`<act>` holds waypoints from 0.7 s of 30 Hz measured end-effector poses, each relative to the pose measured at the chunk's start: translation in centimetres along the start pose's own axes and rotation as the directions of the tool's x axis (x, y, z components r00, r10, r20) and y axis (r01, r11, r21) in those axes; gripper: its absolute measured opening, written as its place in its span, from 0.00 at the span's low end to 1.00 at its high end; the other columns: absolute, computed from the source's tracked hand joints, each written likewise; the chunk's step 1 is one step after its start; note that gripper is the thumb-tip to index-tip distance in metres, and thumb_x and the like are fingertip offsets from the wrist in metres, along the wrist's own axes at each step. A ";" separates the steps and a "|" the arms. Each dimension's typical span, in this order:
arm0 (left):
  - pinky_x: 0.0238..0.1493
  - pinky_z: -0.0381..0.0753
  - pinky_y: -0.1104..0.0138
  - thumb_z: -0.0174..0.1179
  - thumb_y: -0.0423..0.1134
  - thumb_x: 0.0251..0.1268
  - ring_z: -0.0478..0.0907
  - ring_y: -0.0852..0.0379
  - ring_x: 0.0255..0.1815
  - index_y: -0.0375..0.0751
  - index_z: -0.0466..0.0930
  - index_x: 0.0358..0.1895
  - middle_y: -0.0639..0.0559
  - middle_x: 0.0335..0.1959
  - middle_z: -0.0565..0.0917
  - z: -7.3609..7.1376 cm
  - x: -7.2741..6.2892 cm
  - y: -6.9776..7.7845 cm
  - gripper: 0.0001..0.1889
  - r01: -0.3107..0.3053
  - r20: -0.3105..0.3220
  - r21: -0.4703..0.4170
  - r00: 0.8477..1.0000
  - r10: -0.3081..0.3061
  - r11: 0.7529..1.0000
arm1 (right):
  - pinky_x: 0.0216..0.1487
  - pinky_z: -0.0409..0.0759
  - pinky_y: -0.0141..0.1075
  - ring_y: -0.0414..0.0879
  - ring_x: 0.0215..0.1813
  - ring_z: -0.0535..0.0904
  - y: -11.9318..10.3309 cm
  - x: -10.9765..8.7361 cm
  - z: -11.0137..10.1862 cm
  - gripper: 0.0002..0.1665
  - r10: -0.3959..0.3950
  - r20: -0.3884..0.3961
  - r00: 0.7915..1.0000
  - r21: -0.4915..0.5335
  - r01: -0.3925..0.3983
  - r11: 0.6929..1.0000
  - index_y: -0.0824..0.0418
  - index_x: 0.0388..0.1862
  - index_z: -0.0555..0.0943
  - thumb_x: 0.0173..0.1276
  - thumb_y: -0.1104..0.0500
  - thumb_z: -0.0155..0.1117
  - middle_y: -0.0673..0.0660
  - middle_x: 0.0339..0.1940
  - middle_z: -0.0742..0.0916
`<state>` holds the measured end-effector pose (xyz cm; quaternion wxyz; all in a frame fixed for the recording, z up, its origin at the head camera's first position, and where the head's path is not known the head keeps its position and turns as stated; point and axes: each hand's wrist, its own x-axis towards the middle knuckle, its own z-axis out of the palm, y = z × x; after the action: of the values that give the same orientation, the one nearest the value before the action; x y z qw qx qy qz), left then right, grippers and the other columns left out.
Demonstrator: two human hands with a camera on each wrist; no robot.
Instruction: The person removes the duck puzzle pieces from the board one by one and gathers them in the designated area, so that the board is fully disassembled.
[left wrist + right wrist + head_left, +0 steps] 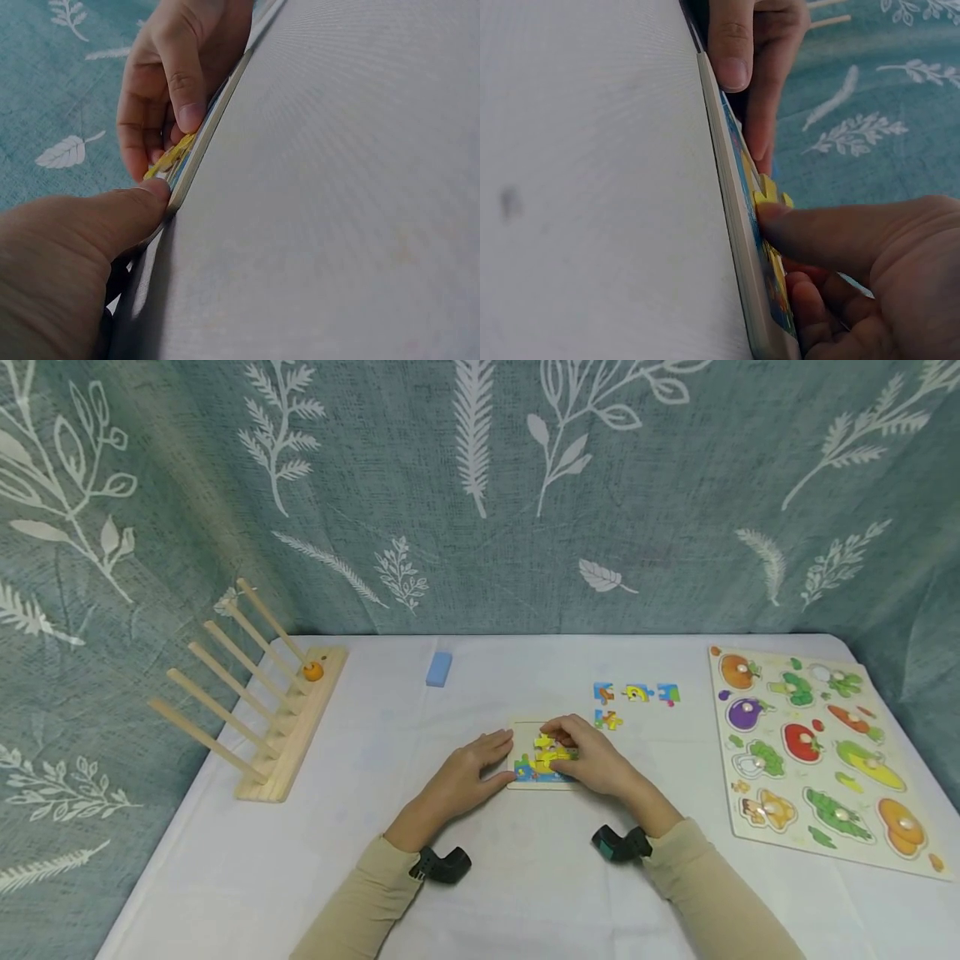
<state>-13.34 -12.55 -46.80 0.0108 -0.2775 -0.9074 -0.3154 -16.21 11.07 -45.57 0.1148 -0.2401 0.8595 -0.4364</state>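
Observation:
A small jigsaw puzzle board (543, 787) lies on the table, partly filled along its lower rows with blue, green and yellow pieces. My left hand (468, 771) rests at the board's left edge, its fingers fairly straight and the thumb at the near left corner. Over the board, my right hand (592, 758) pinches a yellow puzzle piece (769, 191) between thumb and fingers, tilted close above the other pieces. In the left wrist view, the right thumb (190, 116) presses at the yellow pieces. The right hand hides the board's right side.
Several loose puzzle pieces (637, 692) lie beyond the board to the right. A large vegetable puzzle board (821, 760) covers the table's right side. On the left stands a wooden peg rack (296, 752) with an orange bead (312, 671). A blue block (438, 669) lies near the back edge.

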 end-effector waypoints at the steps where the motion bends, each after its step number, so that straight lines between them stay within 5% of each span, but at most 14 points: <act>1: 0.69 0.67 0.55 0.63 0.43 0.62 0.67 0.45 0.68 0.30 0.72 0.62 0.42 0.66 0.71 0.0 0.0 0.0 0.28 -0.003 -0.002 0.000 1.000 0.003 1.000 | 0.60 0.76 0.47 0.54 0.56 0.76 0.0 0.0 0.0 0.26 0.000 -0.004 1.000 0.006 0.000 1.000 0.64 0.60 0.72 0.62 0.67 0.65 0.60 0.55 0.78; 10: 0.68 0.68 0.54 0.63 0.43 0.62 0.68 0.44 0.67 0.29 0.72 0.61 0.41 0.66 0.71 -0.1 0.2 0.1 0.28 -0.027 -0.012 0.020 1.000 0.027 0.999 | 0.59 0.78 0.46 0.52 0.55 0.77 0.2 -0.1 -0.1 0.25 0.015 -0.049 0.999 0.050 -0.013 0.999 0.63 0.60 0.75 0.63 0.67 0.63 0.59 0.54 0.80; 21: 0.70 0.66 0.55 0.63 0.43 0.62 0.67 0.45 0.68 0.30 0.72 0.61 0.42 0.66 0.71 -0.1 0.0 0.3 0.28 0.015 0.002 0.007 1.000 -0.015 1.000 | 0.57 0.80 0.44 0.50 0.54 0.79 0.3 -0.1 -0.2 0.23 0.025 -0.098 0.995 0.057 -0.019 0.998 0.61 0.60 0.77 0.65 0.64 0.63 0.57 0.53 0.81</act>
<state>-13.21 -12.41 -46.51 0.0084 -0.2709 -0.9106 -0.3120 -16.26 11.40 -45.70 0.0837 -0.2053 0.8542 -0.4703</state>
